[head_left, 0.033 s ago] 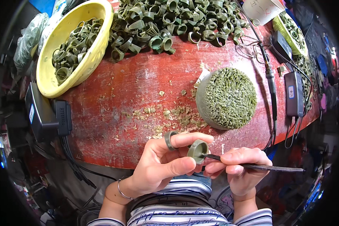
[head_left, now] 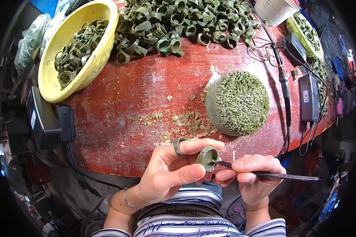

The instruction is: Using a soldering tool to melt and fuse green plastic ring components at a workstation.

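From here I see room to pass over the low scraps (head_left: 175, 118) on the red table (head_left: 103, 132), centre left. The green block (head_left: 243, 103) right of centre, yellow basin (head_left: 46, 85) upper left, ring pile (head_left: 182, 21) at top, black cable (head_left: 287, 108) at right and left hand (head_left: 164, 172) lower centre obstruct me.

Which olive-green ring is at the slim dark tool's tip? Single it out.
The ring pinched by the left hand; the tool in the right hand points into it. Another ring sits at the left index finger; the rest lie beyond both hands.
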A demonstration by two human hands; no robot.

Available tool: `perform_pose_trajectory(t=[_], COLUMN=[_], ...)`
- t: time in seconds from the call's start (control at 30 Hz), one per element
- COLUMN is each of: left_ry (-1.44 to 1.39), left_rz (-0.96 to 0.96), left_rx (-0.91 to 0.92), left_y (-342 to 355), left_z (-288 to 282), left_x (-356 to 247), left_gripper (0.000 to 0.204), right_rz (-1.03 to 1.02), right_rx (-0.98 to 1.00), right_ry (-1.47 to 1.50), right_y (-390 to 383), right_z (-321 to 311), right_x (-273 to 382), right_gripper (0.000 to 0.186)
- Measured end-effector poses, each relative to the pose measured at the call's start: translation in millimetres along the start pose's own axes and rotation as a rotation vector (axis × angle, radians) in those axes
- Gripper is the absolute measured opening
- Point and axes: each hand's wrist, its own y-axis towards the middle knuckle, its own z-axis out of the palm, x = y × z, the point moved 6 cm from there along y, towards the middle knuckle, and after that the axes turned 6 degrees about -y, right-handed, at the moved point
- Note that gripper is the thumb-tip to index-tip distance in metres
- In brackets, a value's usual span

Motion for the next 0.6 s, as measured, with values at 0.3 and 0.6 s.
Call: perform_pose_trajectory(t=[0.3,0.6], left_ry=[0.024,0.171], left_rz=[0.023,0.091], left_rx=[-0.021,0.026], left_y=[-0.2,0.2], left_z=[2.5,10.8], left_x=[-1.1,-5.5], left_gripper=[0.058,0.049], right_rz=[0.019,-0.129], right_rx=[-0.083,-0.11], right_ry=[-0.065,-0.298], right_y=[-4.8,2.7], right_z=[-6.6,0.0], right_x=[5.7,11.8], right_gripper=[0.015,0.025])
